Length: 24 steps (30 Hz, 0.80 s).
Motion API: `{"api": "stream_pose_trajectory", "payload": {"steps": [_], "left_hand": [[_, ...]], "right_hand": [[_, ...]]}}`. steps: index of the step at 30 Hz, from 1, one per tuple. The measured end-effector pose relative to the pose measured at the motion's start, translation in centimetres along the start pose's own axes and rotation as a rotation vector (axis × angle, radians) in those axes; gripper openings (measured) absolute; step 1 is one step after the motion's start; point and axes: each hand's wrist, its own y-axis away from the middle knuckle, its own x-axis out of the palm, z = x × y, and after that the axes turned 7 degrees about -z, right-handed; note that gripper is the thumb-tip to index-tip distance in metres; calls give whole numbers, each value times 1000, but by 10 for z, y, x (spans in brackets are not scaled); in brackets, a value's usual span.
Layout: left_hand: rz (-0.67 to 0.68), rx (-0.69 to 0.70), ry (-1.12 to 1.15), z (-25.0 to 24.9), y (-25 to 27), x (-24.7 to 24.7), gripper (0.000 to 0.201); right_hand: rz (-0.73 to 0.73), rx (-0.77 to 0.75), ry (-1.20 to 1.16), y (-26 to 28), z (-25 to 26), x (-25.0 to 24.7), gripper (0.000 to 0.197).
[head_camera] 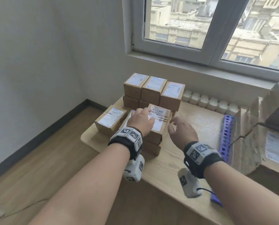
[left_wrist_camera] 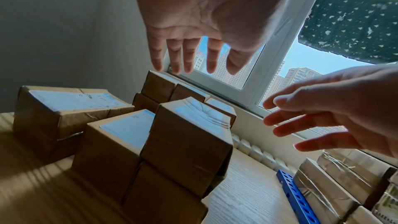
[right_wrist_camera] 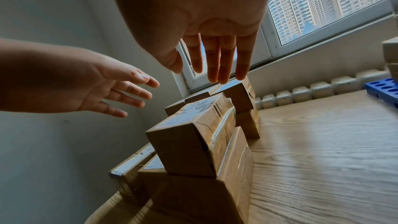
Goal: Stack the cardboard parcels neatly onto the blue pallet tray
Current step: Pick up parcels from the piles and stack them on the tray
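A brown cardboard parcel (head_camera: 159, 120) with a white label lies on top of a short stack at the left of the wooden table (head_camera: 192, 143). My left hand (head_camera: 142, 119) hovers over its top with fingers spread, and the left wrist view shows a gap between the fingers (left_wrist_camera: 187, 57) and the parcel (left_wrist_camera: 189, 135). My right hand (head_camera: 179, 125) is open just to the parcel's right, apart from it. In the right wrist view its straight fingers (right_wrist_camera: 217, 60) hang above the parcel (right_wrist_camera: 189, 139). The blue pallet tray (head_camera: 226, 135) stands at the right.
More labelled parcels are stacked at the back (head_camera: 153, 91) and one lies at the left (head_camera: 110, 119). Tape-wrapped parcels (head_camera: 252, 143) fill the tray. A white radiator (head_camera: 211, 101) and a window run behind. The table's rounded left edge (head_camera: 86, 138) drops to the floor.
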Motion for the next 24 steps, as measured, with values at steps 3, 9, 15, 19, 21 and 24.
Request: {"api": "stream_pose_trajectory", "payload": {"steps": [3,9,15,19,21,24], "left_hand": [[22,-17,5,7,-11,6,49],[76,-79,29,11,-45,19,54],[161,-157,84,12,-83,38,63],[223,-227,171,17,-103,53,67],[255,-267,212,22,-108,59,70],[285,-341,297,31,-112,66,73]], "right_hand": [[14,24,-27,-9,1,10,42],[43,80,-80,-43,-5,32,43],[85,167,-164,-82,-15,53,39],[114,220,-215,-102,-22,70,45],[137,252,-248,-106,-26,77,48],[169,301,-314,-108,-28,84,48]]}}
